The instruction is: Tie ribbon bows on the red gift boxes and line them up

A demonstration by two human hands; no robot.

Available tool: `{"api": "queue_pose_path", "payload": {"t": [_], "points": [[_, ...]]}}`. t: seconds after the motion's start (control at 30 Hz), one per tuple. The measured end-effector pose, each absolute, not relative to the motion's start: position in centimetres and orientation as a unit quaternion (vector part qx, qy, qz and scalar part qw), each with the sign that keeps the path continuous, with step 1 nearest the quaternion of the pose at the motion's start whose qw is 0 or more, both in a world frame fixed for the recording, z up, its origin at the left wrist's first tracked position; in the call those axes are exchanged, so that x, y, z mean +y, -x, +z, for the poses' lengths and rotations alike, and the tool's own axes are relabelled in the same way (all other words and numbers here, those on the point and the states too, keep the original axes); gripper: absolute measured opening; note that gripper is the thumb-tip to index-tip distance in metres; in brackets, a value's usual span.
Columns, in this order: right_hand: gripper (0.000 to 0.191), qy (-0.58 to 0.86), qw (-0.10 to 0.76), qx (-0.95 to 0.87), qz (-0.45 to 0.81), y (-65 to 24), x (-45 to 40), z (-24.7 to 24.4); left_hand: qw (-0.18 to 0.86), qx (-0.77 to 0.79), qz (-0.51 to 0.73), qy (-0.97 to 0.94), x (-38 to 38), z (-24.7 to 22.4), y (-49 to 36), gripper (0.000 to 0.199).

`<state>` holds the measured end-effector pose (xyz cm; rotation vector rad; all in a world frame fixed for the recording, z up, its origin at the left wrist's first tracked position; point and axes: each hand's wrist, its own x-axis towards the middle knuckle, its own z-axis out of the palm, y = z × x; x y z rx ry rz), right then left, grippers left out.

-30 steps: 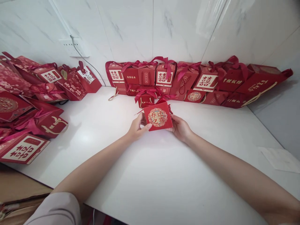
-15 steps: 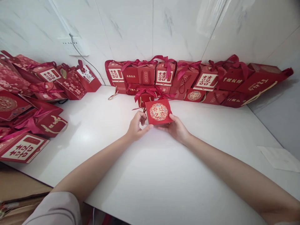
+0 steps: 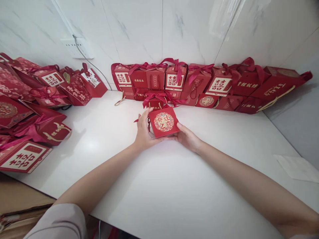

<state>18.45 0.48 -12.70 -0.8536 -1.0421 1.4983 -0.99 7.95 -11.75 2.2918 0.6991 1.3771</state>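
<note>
Between my hands is a red gift box point(image 3: 163, 122) with a round gold emblem and red characters on the face toward me. My right hand point(image 3: 188, 136) grips its right side, thumb on the front edge, fingers underneath. My left hand point(image 3: 144, 132) curves around its left side, thumb along the bottom edge and fingertips at the upper left corner. A dark red cord or ribbon hangs by the left fingers. Just behind the held box, a smaller red box with a ribbon bow point(image 3: 155, 98) stands in front of the stacked row, its lower part hidden.
Red gift boxes point(image 3: 173, 80) with ribbons stand two high along the tiled wall. More red boxes and bags point(image 3: 27, 156) crowd the left side of the white table point(image 3: 159, 192). A white paper sheet point(image 3: 296, 167) lies at right. A grey cable point(image 3: 83, 54) runs from a wall socket.
The box has shifted a little to the left and tilted slightly. My left hand has opened from curled fingers and closed around the box's left side; my right hand moved left with it.
</note>
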Motion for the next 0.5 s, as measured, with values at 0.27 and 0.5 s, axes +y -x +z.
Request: {"api": "queue_pose_path", "payload": {"t": [0.27,0.5], "points": [[0.085,0.391,0.554,-0.476,0.56,-18.1,0.7,-13.2,0.08,0.255,0.444,-0.855,5.5,-10.5,0.5,0.108],[0.092,0.373,0.528,-0.518,0.561,-18.1,0.7,-13.2,0.038,0.251,0.389,-0.885,5.8,-9.0,0.2,0.094]]}}
